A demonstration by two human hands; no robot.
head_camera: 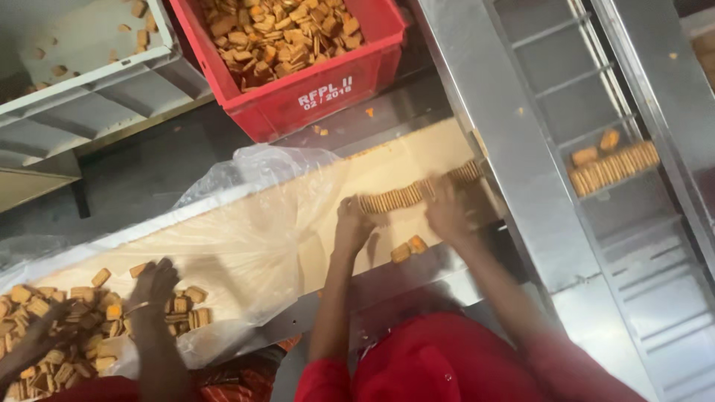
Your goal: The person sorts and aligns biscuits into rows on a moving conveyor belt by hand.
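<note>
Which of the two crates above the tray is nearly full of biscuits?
The red crate, heaped with biscuits. The grey crate to its left holds only a few scattered pieces.

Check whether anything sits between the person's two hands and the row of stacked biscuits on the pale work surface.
Nothing visible does. The left hand and the right hand are both already at the row of stacked tan biscuits, one at each end. Two loose square biscuits lie nearer the person, off to the side of both hands.
</note>
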